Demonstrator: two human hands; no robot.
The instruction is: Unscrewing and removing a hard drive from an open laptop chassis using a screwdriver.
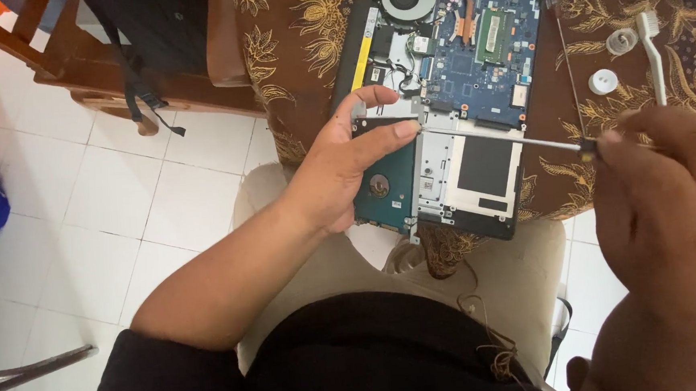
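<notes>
Laptop (469, 75) already opened, board bare. Left hand (346, 171) fingers pinching hard drive (387, 181) edge; right hand (662, 200) fingers clamped on screwdriver (506, 139), tip at drive's corner; drive still seated

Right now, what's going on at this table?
A person is working on an opened laptop lying on a brown patterned tablecloth. The left hand steadies the hard drive in its bay, thumb and forefinger at its top corner. The right hand holds a long screwdriver, its tip at that same corner. A white brush and two small round caps lie beside the laptop.
</notes>
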